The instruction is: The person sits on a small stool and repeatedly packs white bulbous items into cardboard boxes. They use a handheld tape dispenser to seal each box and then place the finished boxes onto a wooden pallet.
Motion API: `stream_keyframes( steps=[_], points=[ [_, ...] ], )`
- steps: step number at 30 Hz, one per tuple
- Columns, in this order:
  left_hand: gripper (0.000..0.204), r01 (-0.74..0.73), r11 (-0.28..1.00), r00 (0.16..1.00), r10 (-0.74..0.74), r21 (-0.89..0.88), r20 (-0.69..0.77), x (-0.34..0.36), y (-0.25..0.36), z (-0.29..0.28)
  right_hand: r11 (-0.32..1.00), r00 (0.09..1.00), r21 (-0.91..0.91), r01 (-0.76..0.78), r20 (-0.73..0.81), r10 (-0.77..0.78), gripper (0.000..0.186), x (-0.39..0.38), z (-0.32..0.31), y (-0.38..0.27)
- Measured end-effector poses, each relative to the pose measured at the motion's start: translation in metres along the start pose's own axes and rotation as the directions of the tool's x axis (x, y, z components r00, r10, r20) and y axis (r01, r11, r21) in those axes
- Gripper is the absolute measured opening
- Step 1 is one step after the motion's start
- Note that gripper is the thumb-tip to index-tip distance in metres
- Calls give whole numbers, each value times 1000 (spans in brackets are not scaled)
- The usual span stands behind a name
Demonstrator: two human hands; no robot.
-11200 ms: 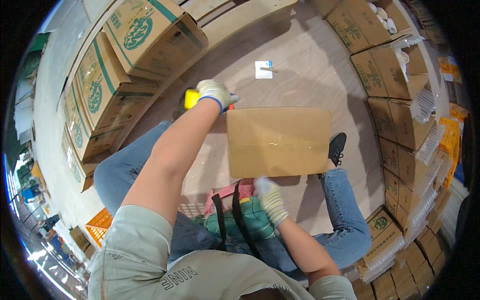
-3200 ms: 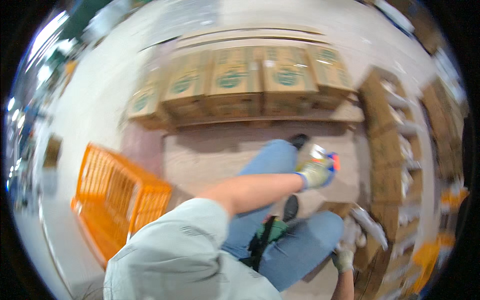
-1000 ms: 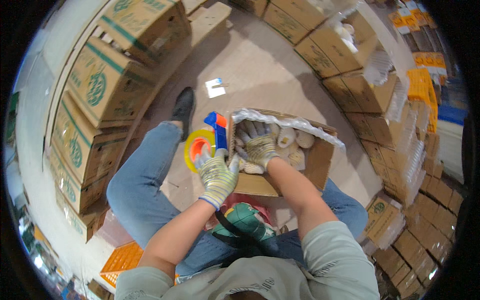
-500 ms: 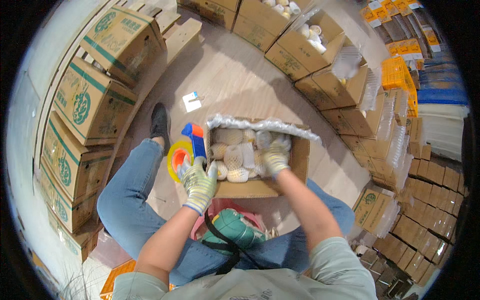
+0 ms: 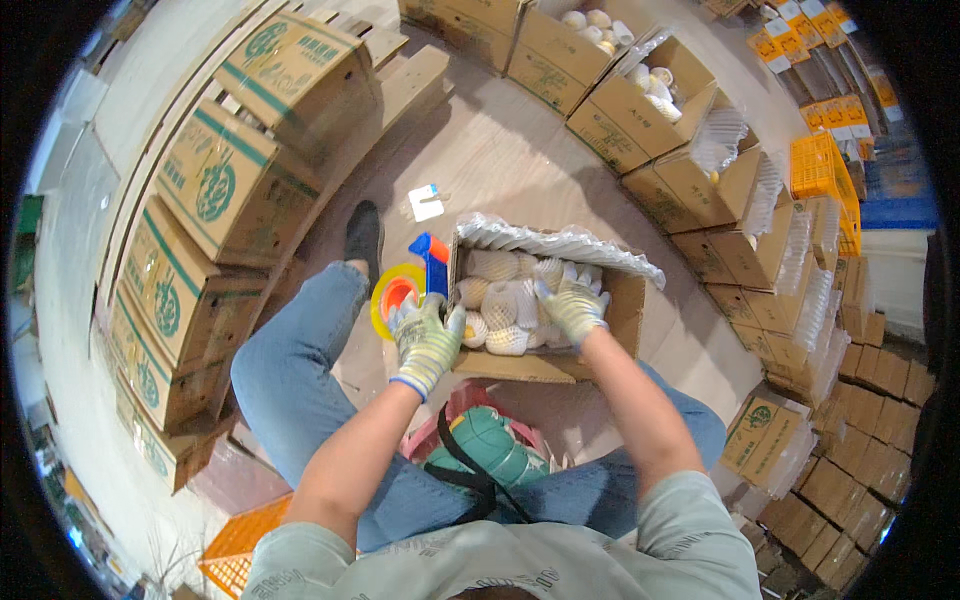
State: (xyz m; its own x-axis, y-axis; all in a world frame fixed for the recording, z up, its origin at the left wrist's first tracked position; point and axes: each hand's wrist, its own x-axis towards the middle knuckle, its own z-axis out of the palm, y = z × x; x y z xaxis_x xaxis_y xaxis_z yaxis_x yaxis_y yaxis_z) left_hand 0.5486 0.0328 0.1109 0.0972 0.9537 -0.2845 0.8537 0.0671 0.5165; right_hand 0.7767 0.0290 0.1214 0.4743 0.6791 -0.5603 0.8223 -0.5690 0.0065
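Note:
An open cardboard box (image 5: 520,366) stands in front of me, packed with several round pieces in white foam nets (image 5: 505,305). Clear bubble wrap (image 5: 555,243) lies along its far edge. My left hand (image 5: 427,343), in a striped knit glove, grips a blue and orange tape dispenser (image 5: 435,268) beside the box's left wall. A yellow-rimmed tape roll (image 5: 380,300) sits on the dispenser; the hand hides its handle. My right hand (image 5: 575,312), gloved alike, rests on the netted pieces with its fingers apart. What lies under its palm is hidden.
Printed cartons (image 5: 215,190) stand on wooden pallets at the left. Open boxes (image 5: 640,115) with netted pieces and bubble wrap curve along the right. An orange crate (image 5: 822,180) is behind them. A white card (image 5: 426,203) lies on the floor. Between my legs sits a green and pink bundle (image 5: 485,445).
My right hand has drawn back from the box's far right corner toward its middle right. The whole view has shifted right. My left hand keeps its grip on the tape dispenser.

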Motion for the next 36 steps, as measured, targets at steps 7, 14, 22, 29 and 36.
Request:
stream_keyframes(
  steps=[7,14,22,29,36],
  points=[
    [51,554,663,778,-197,-503,597,49,-77,24,673,420,-120,730,-699,-579,20,-25,-116,-7],
    [48,276,736,688,297,-618,662,52,-72,3,872,836,-148,466,396,-380,65,14,38,-7],
    [96,95,987,753,-155,127,640,66,18,14,900,851,-111,421,394,-349,61,4,34,-2],
    [97,185,963,839,-258,195,479,71,0,36,913,966,405,-48,-214,145,62,-25,39,137],
    [88,301,951,676,-154,-79,720,70,11,17,950,951,112,-292,143,275,120,-39,37,-5]
  ],
)
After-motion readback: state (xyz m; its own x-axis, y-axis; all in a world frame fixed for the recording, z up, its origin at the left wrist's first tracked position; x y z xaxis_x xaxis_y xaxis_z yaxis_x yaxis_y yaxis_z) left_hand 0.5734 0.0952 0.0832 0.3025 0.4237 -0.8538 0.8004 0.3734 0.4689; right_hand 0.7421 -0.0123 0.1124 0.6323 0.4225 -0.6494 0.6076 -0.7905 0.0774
